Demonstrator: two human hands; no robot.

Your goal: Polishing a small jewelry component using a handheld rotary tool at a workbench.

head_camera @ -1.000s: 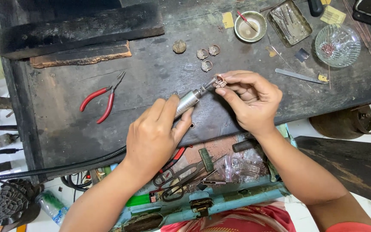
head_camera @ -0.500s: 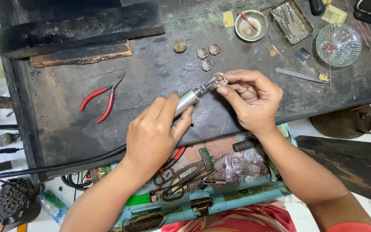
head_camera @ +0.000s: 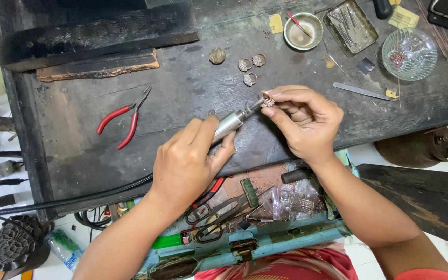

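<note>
My left hand [head_camera: 190, 158] grips a silver rotary handpiece [head_camera: 229, 124] whose black flexible shaft [head_camera: 68, 199] runs off to the left. Its tip points up and right at a small ornate ring [head_camera: 266, 99] pinched between the thumb and fingers of my right hand [head_camera: 302, 122]. The tool tip touches the ring. Both hands hover over the middle of a dark, worn workbench [head_camera: 182, 93].
Red-handled pliers [head_camera: 123, 119] lie left of my hands. Three similar rings [head_camera: 250, 67] sit beyond the hands. A small bowl [head_camera: 303, 31], a metal tray [head_camera: 352, 26], a glass dish [head_camera: 409, 52] and tweezers [head_camera: 361, 92] stand at the back right. An open drawer [head_camera: 234, 218] holds scissors and tools.
Nothing has visibly moved; both hands stay in place with the tool tip against the ring.
</note>
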